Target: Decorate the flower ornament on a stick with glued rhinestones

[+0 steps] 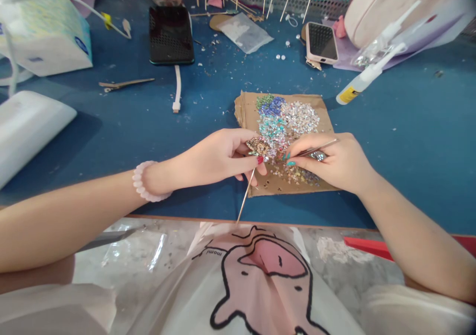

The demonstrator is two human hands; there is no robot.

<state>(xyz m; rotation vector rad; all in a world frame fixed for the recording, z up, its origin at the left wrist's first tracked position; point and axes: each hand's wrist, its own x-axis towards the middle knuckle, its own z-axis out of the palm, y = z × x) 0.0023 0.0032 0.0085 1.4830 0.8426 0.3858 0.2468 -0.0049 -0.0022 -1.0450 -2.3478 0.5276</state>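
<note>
My left hand is closed on a small gold ornament set with stones, thumb and fingers pinching its edge. A thin stick slants down from beneath that hand toward the table edge; how it joins the ornament is hidden. In my right hand, the fingers are wrapped round slim metal tweezers, their tips hidden near the fingertips. Both hands are over a cardboard sheet spread with rhinestones in white, blue, turquoise and mixed colours.
Toward the back lie a black phone, a smaller phone and a clear plastic bag. A glue bottle stands right of the cardboard. On the left are a hair clip, a tissue pack and a white object.
</note>
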